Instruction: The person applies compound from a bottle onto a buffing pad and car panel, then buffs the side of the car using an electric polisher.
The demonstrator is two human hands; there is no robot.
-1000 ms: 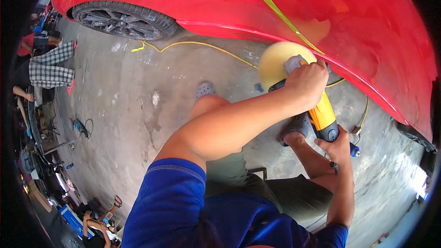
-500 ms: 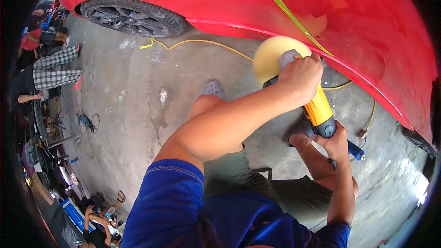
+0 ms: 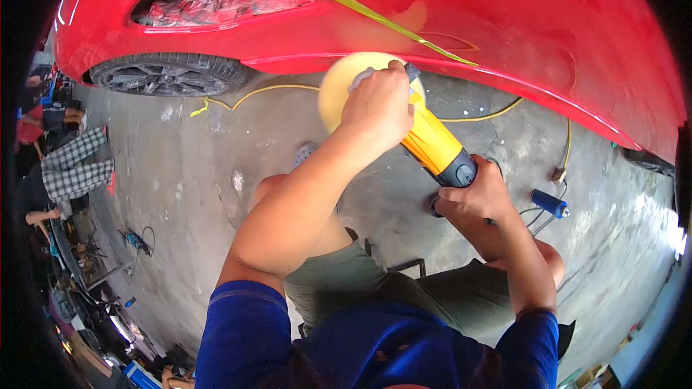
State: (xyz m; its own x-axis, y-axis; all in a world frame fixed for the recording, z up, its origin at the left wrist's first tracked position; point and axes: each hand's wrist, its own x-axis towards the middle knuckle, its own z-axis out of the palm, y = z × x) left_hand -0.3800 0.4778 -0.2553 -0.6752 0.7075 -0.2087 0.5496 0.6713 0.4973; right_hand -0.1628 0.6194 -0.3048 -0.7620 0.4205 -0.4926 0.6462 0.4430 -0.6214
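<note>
My left hand (image 3: 380,104) is closed over the front head of a yellow and black polisher (image 3: 436,140). Farther back, my right hand (image 3: 481,191) wraps round the black rear end of the same tool. A round pale yellow foam pad (image 3: 337,94) on the polisher faces the lower side of a red car (image 3: 519,21). Its upper edge overlaps the body's bottom edge; whether it presses on the paint I cannot tell. A strip of yellow-green masking tape (image 3: 346,3) runs slantwise along the panel and ends just right of the pad.
A yellow cord (image 3: 490,117) trails over the concrete floor to a plug connection (image 3: 559,175). Near my right arm lies a blue cylinder (image 3: 549,203). The car's wheel (image 3: 169,73) is at upper left. A person in checked trousers (image 3: 76,166) is at far left.
My view has turned, so the car and floor appear shifted. Both hands and the polisher have moved left, with the pad slightly farther from the tape's end.
</note>
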